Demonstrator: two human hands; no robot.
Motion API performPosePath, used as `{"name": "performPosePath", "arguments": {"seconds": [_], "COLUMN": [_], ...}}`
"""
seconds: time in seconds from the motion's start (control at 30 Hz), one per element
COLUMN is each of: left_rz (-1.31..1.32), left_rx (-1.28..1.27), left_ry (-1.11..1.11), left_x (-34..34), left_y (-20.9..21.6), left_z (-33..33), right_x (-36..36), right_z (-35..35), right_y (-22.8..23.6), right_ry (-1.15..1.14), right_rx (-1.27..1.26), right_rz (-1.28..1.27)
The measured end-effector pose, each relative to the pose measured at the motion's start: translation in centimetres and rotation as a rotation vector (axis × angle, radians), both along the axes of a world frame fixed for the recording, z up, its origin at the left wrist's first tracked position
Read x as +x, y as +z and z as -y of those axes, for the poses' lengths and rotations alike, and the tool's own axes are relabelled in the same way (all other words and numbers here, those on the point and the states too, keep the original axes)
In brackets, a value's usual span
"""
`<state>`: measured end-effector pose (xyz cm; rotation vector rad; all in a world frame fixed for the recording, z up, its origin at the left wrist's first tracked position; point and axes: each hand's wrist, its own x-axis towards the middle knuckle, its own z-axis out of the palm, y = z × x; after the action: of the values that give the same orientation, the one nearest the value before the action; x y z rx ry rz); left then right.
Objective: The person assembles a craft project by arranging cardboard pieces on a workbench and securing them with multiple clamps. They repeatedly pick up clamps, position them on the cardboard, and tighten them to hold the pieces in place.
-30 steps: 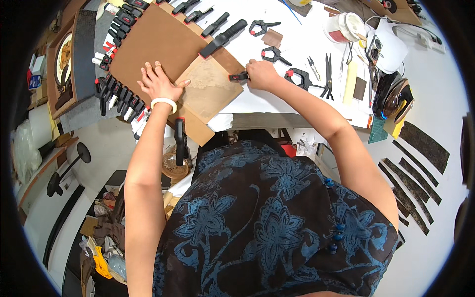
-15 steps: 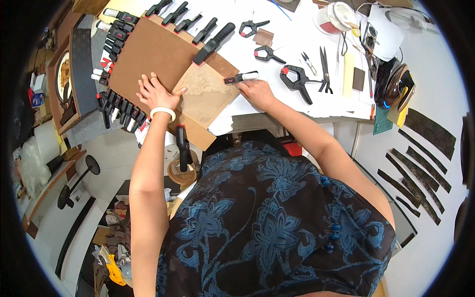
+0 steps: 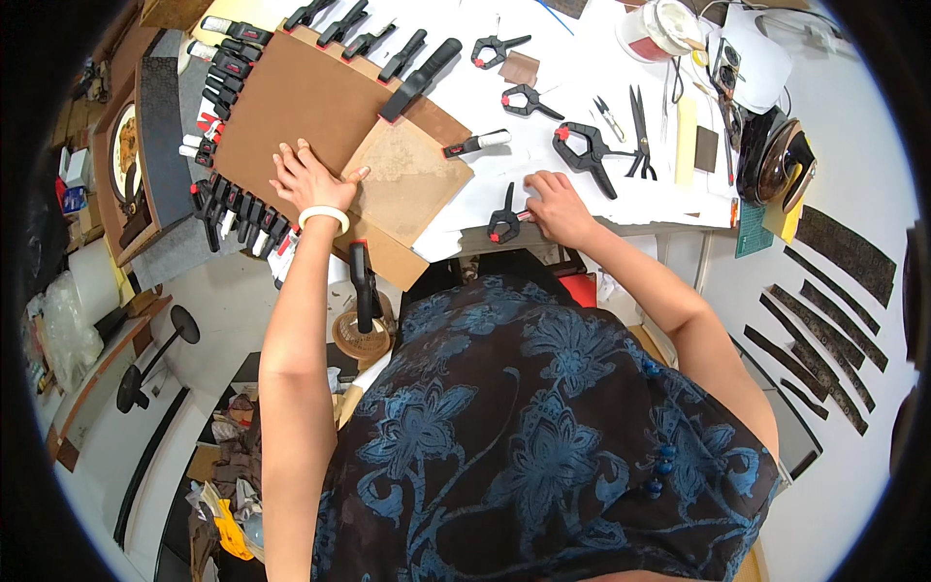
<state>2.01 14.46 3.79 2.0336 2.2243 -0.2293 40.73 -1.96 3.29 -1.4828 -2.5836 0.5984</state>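
Note:
My left hand lies spread on a brown leather-covered panel, its thumb stretched toward the pale tan flap. Fingers of my right hand close round the handle end of a small black spring clamp with red pads, at the table's front edge. Another clamp with a whitish handle grips the flap's right corner. Black spring clamps line the panel's left and lower-left edges, and more clamps sit along its top. One further clamp hangs from the near corner.
Loose clamps, scissors, small snips and a white tub lie on the white-covered table to the right. A brown iron stands at its right end. Dark patterned strips hang on the right.
My right hand has moved right and slightly nearer, away from the flap's corner. A small spring clamp now shows at its fingers. My left hand stays on the panel.

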Motion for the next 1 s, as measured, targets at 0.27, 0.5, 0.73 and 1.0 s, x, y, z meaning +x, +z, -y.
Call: {"name": "performPosePath", "arguments": {"seconds": [0.27,0.5,0.73,1.0], "left_rz": [0.003,0.02,0.011,0.006], "left_rx": [0.024,0.048,0.03,0.025], "left_ry": [-0.036,-0.068,-0.086,-0.087], "left_x": [-0.3,-1.0,-0.7,-0.6], "left_y": [0.3,0.0,0.6,0.7], "left_z": [0.1,0.2,0.2,0.3], "right_x": [-4.1,-11.9,-19.1,-21.8], "right_z": [0.3,4.6,7.1,7.7], "right_y": [-0.2,0.3,-1.3,-3.9], "right_ry": [0.063,-0.421,-0.74,-0.879], "right_rx": [-0.055,-0.436,-0.666,-0.455], "right_rz": [0.006,-0.26,-0.273,-0.391]}}
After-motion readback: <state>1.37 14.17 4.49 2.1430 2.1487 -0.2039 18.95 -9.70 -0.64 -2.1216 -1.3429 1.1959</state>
